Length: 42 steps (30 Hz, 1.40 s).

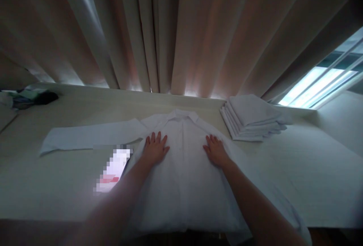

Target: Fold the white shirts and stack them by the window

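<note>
A white long-sleeved shirt (183, 185) lies front side up, its collar toward the curtain and its hem at the table's near edge. Its left-hand sleeve stretches straight out across the table; the other runs down the right side, partly behind my right forearm. My left hand (155, 149) rests flat on the left chest of the shirt, fingers spread. On the opposite chest lies my right hand (216, 150), also flat with its fingers somewhat apart. Neither hand grips the cloth. A lit phone (115, 168), blurred out, lies beside my left forearm, below the outstretched sleeve.
A stack of folded white cloth (252, 115) sits at the back right of the pale table (317, 170). Dark and green items (36, 96) lie at the far left. A long beige curtain (198, 38) hangs behind the table, with a barred window (320, 81) at right.
</note>
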Each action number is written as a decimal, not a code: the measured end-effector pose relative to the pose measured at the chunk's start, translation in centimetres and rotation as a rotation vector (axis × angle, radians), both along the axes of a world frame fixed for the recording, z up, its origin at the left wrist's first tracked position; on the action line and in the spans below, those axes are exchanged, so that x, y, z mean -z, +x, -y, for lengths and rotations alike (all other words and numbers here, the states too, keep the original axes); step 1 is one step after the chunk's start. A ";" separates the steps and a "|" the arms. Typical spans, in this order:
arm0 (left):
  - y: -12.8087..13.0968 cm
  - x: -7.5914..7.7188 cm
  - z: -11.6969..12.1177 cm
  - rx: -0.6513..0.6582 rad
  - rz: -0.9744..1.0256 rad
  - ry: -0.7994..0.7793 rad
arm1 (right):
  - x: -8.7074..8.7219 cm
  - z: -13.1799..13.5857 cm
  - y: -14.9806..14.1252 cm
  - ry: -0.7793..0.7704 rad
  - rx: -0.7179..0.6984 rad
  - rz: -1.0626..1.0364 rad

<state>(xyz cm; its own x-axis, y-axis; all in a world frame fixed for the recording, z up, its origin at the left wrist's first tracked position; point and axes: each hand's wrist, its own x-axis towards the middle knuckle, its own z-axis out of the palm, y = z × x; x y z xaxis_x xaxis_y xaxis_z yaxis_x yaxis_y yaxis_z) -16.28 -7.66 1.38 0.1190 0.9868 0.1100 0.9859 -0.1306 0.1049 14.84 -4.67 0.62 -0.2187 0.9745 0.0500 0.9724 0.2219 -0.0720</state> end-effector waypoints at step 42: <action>5.8 -1.1 -1.7 0.118 -0.069 0.001 | -1.3 -1.6 -4.1 -0.016 -0.180 -0.021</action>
